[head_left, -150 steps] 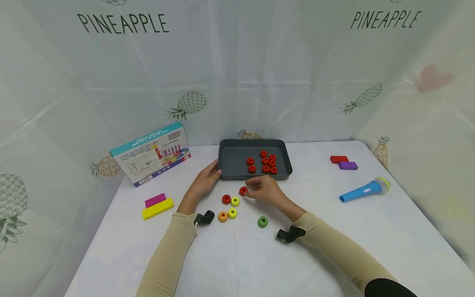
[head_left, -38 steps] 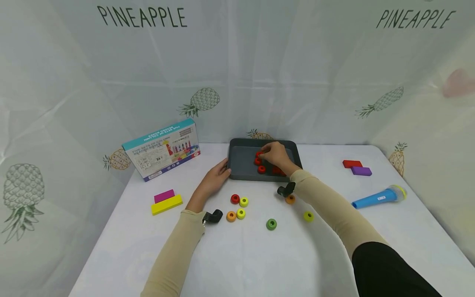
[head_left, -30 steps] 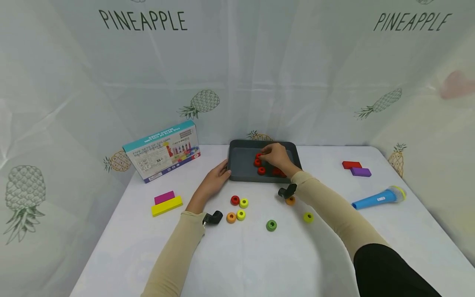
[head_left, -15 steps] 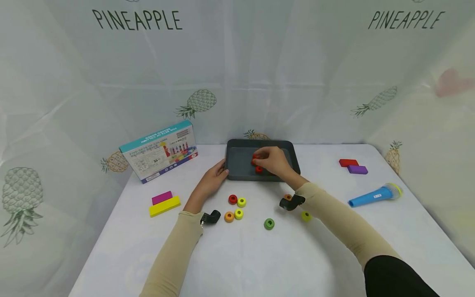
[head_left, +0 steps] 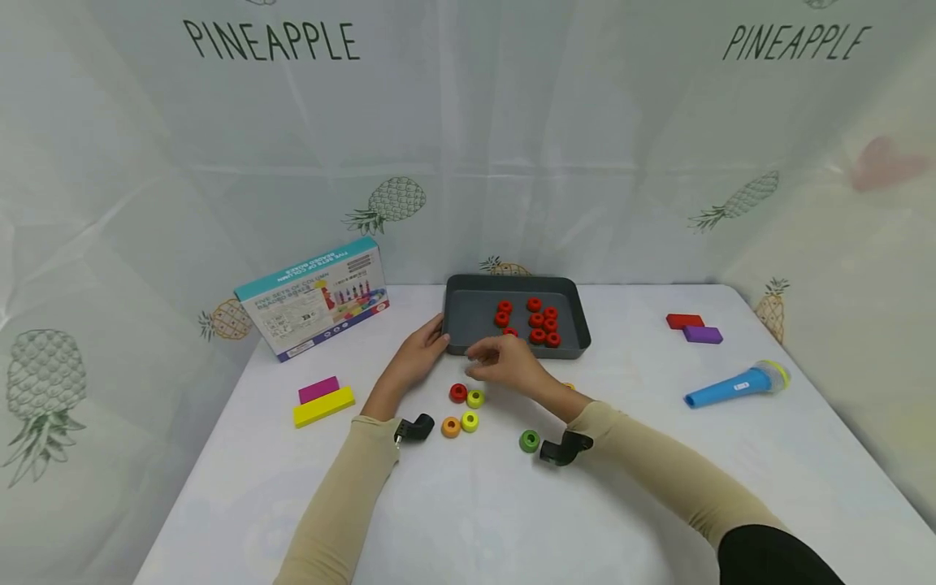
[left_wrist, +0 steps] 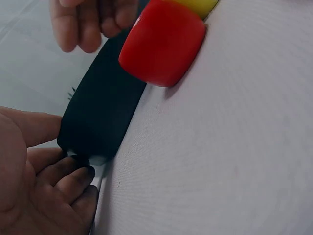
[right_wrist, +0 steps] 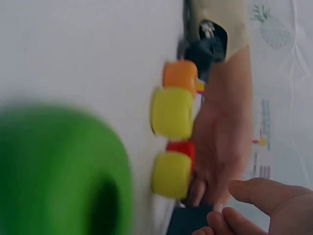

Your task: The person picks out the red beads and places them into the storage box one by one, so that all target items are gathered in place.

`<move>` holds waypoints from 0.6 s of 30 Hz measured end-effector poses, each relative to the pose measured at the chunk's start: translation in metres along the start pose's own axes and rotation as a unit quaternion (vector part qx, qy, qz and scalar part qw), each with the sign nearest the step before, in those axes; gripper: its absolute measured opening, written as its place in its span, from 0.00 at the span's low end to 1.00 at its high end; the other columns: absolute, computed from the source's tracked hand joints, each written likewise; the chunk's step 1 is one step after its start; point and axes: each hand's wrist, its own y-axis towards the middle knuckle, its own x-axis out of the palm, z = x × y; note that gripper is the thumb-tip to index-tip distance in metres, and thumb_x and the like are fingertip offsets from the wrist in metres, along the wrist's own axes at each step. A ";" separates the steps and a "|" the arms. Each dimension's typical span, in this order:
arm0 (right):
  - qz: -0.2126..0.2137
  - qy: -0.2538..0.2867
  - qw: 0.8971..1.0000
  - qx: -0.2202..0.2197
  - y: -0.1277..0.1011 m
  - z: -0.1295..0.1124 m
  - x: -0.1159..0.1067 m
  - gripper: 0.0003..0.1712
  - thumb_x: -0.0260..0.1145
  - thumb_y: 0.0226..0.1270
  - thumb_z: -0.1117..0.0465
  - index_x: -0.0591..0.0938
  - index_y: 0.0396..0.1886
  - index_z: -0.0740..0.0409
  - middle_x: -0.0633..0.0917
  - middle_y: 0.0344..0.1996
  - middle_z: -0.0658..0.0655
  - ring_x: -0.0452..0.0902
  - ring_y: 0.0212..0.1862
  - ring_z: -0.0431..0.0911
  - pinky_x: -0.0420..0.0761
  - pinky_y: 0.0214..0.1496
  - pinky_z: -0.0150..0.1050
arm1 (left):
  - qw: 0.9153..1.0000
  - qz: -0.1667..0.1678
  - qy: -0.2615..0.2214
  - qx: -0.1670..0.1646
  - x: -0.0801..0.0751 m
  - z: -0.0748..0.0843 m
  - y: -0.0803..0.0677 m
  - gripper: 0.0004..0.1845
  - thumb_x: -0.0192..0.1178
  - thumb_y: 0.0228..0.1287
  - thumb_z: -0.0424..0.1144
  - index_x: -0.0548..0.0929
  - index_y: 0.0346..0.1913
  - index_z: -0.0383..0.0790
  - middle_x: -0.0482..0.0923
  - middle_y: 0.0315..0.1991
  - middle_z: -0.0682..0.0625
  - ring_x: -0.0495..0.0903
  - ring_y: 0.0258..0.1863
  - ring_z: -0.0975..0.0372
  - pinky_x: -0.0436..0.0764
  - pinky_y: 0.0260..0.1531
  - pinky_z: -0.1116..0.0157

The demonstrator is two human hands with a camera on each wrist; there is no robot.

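A dark grey tray (head_left: 468, 325) at the back of the table holds several red rings (head_left: 537, 321). My left hand (head_left: 422, 351) grips the tray's near left corner; the left wrist view shows thumb and curled fingers (left_wrist: 68, 178) around the tray's corner (left_wrist: 102, 107). My right hand (head_left: 504, 364) hovers empty in front of the tray, fingers relaxed, just above a red ring (head_left: 458, 393) and a yellow ring (head_left: 475, 398). An orange ring (head_left: 451, 426), a second yellow ring (head_left: 470, 421) and a green ring (head_left: 530, 440) lie nearer me. The green ring (right_wrist: 58, 171) fills the right wrist view.
A toy box (head_left: 314, 296) stands at the back left. Pink (head_left: 318, 390) and yellow blocks (head_left: 324, 406) lie on the left. Red (head_left: 685, 321) and purple blocks (head_left: 703, 334) and a blue toy microphone (head_left: 734, 384) lie on the right. Curtains close off the back and sides.
My right hand has come back out of the tray, empty, to the table in front of it. One more red ring lies in the tray. The left hand has stayed at the tray's corner.
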 end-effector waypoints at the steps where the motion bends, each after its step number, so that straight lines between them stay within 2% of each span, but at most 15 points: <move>1: -0.009 -0.001 1.000 0.002 -0.001 0.000 0.004 0.18 0.78 0.59 0.59 0.89 0.48 0.62 0.91 0.44 0.57 0.85 0.45 0.45 0.87 0.51 0.37 | 1.000 0.000 0.002 0.001 0.000 0.000 0.000 0.32 0.50 0.79 0.48 0.57 0.81 0.52 0.60 0.79 0.47 0.64 0.77 0.53 0.61 0.78 0.52; 5: -0.031 -0.013 0.999 0.003 -0.007 0.000 0.016 0.19 0.79 0.57 0.56 0.90 0.47 0.58 0.91 0.44 0.53 0.83 0.44 0.42 0.86 0.49 0.33 | 1.000 0.002 0.007 0.006 -0.001 0.000 -0.001 0.32 0.50 0.79 0.48 0.57 0.81 0.52 0.61 0.79 0.47 0.65 0.76 0.53 0.61 0.78 0.52; 11: -0.049 -0.017 0.999 0.012 -0.010 -0.001 0.026 0.19 0.80 0.56 0.57 0.90 0.47 0.58 0.91 0.44 0.51 0.83 0.44 0.40 0.84 0.49 0.33 | 1.000 0.000 0.005 0.010 -0.001 -0.003 0.001 0.32 0.51 0.79 0.48 0.57 0.81 0.52 0.61 0.78 0.46 0.66 0.76 0.54 0.63 0.77 0.53; 18: -0.049 -0.027 0.998 0.021 -0.012 -0.001 0.032 0.17 0.79 0.56 0.60 0.90 0.47 0.56 0.91 0.43 0.50 0.82 0.43 0.39 0.83 0.48 0.31 | 1.000 -0.006 0.007 0.004 -0.001 -0.003 0.001 0.33 0.50 0.79 0.50 0.56 0.81 0.53 0.60 0.79 0.47 0.64 0.77 0.54 0.62 0.77 0.53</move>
